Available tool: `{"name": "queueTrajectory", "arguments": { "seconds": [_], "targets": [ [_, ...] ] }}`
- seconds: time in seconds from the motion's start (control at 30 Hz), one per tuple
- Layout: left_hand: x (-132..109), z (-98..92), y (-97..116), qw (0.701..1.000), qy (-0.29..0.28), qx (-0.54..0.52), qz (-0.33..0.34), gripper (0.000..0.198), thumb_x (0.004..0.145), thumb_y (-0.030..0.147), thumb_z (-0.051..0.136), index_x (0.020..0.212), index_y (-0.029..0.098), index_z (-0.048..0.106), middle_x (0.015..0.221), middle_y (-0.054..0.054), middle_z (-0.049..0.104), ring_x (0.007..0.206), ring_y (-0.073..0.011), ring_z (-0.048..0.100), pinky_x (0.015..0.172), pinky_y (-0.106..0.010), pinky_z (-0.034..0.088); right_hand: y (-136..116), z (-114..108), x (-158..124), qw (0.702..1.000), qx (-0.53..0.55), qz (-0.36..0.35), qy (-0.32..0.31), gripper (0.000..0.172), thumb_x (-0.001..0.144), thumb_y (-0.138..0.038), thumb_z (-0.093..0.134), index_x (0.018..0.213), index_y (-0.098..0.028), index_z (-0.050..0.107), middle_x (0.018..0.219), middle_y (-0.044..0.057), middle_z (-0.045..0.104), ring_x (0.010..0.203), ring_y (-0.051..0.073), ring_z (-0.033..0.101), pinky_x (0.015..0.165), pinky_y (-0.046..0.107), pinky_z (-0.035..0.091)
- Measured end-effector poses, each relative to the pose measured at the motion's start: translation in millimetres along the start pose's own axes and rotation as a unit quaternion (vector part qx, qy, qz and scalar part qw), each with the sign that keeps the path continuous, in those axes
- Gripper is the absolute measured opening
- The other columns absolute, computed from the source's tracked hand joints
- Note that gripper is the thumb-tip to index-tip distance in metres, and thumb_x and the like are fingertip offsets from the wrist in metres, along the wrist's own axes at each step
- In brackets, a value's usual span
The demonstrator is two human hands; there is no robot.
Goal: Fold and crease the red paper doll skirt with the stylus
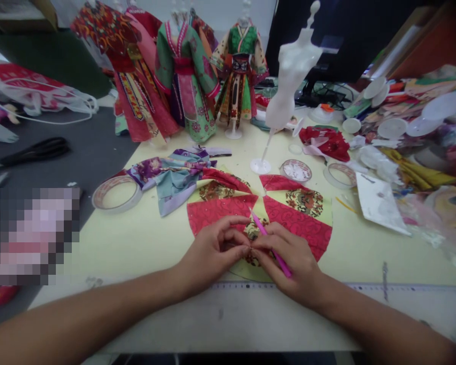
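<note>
A fan-shaped fabric piece (pixel 296 220) of red and yellow-green floral panels lies flat on the pale yellow table (pixel 137 243). My left hand (pixel 216 251) pinches its near centre with fingers closed. My right hand (pixel 292 261) meets it there, fingertips pressed to the same spot, and grips a thin pink tool (pixel 269 243) that slants up to the left over the cloth. What sits between the fingertips is too small to make out.
A tape roll (pixel 116 194) lies at left beside folded purple and blue cloth (pixel 175 175). Small dressed mannequins (pixel 182 76) and a bare white one (pixel 292 71) stand behind. Black scissors (pixel 34 151) rest far left. A clear ruler (pixel 365 289) runs along the near edge. Fabric scraps and lids (pixel 403 121) crowd the right.
</note>
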State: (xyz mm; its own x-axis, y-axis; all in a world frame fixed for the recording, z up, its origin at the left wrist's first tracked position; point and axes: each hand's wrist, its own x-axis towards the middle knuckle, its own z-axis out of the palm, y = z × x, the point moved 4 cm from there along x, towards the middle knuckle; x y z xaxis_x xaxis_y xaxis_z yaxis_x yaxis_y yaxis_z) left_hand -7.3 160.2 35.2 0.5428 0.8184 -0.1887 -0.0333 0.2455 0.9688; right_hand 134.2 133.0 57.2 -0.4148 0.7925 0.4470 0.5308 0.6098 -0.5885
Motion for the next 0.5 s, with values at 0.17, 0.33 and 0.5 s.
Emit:
{"name": "queueTrajectory", "arguments": {
  "seconds": [0.17, 0.33, 0.5],
  "targets": [
    [1.1, 0.0, -1.4, 1.0, -0.002, -0.002, -0.031, 0.032, 0.074, 0.011, 0.059, 0.105, 0.014, 0.052, 0.078, 0.001, 0.061, 0.073, -0.0088, 0.058, 0.063, -0.019, 0.042, -1.9, -0.4, -0.7, 0.999, -0.023, -0.031, 0.012, 0.012, 0.08, -0.012, 0.051, 0.089, -0.017, 0.058, 0.079, 0.005, 0.052, 0.07, 0.013, 0.051, 0.061, 0.025, 0.044],
    [1.8, 1.3, -0.3, 0.997, -0.023, -0.011, -0.068, 0.013, 0.075, 0.013, 0.059, 0.087, 0.012, 0.061, 0.078, 0.0, 0.063, 0.072, -0.008, 0.058, 0.065, -0.018, 0.042, -1.4, -0.7, -2.3, 0.998, -0.027, -0.051, 0.014, 0.017, 0.079, -0.01, 0.053, 0.093, -0.017, 0.057, 0.079, 0.005, 0.052, 0.069, 0.013, 0.05, 0.06, 0.025, 0.043],
    [1.1, -0.1, -0.9, 0.996, -0.028, -0.013, -0.086, 0.004, 0.074, 0.014, 0.06, 0.076, 0.013, 0.063, 0.067, 0.003, 0.061, 0.063, -0.0055, 0.054, 0.06, -0.016, 0.04, -0.3, -1.4, -2.4, 0.998, -0.017, -0.063, 0.016, 0.02, 0.078, -0.008, 0.054, 0.095, -0.017, 0.056, 0.08, 0.005, 0.053, 0.07, 0.013, 0.05, 0.06, 0.025, 0.043]
  ]
}}
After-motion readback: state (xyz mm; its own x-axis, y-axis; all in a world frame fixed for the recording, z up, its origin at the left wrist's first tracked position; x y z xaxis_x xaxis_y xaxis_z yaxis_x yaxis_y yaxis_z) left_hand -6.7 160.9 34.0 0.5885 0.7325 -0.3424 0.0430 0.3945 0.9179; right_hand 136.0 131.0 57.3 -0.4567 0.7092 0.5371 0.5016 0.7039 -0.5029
